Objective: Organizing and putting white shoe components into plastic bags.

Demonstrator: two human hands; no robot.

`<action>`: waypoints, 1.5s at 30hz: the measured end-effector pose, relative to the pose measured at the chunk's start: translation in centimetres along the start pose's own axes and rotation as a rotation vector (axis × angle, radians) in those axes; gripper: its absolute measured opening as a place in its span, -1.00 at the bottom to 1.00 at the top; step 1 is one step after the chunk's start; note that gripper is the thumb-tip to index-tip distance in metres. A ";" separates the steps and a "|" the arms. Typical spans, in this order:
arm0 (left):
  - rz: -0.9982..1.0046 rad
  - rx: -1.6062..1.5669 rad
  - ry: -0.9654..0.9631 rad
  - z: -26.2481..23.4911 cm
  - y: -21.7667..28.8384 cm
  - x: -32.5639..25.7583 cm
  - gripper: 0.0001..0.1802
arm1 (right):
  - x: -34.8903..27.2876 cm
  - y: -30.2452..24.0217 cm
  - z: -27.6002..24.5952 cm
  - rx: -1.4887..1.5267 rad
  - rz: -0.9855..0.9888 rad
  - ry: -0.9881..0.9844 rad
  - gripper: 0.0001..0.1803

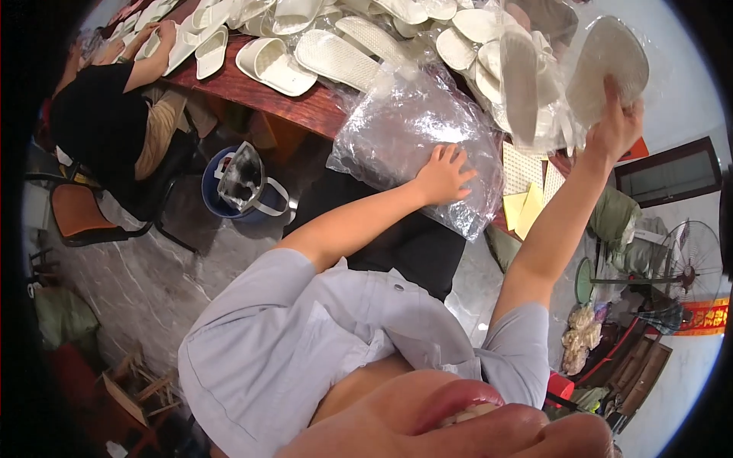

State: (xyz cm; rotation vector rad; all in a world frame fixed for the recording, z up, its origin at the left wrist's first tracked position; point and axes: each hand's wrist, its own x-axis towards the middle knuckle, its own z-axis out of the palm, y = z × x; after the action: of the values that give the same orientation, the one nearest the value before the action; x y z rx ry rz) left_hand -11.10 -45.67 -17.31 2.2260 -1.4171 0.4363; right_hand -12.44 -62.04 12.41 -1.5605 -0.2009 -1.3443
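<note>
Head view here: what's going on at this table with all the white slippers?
A person in a grey shirt sits at a dark wooden table heaped with white slippers. Their left hand rests flat on a pile of clear plastic bags lying over their lap. Their right hand is raised, gripping a bagged white slipper by its lower edge. At the far left of the table, another person in a black top handles slippers too. A blue bucket stands on the floor between them.

Grey marble floor (153,282), reddish wooden table (267,95), orange chair (72,210).
</note>
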 end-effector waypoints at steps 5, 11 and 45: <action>-0.006 0.017 0.077 0.4 -0.8 -0.4 -0.45 | -8.4 -1.5 2.4 -0.606 -0.301 0.079 -0.55; -0.058 -0.042 -0.088 -0.1 -0.3 0.5 -0.45 | -17.4 0.7 5.0 -0.826 -0.628 -0.127 -0.37; 0.250 -0.382 -0.844 -8.3 1.9 1.3 -0.20 | -24.6 11.5 -7.0 -0.984 0.256 -0.793 -0.55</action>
State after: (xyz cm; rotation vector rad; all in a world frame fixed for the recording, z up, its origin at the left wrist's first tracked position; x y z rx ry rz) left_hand -12.44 -42.85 -9.31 1.9752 -1.9742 -0.7421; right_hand -17.99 -61.25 -15.07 -2.7880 0.2245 -0.5298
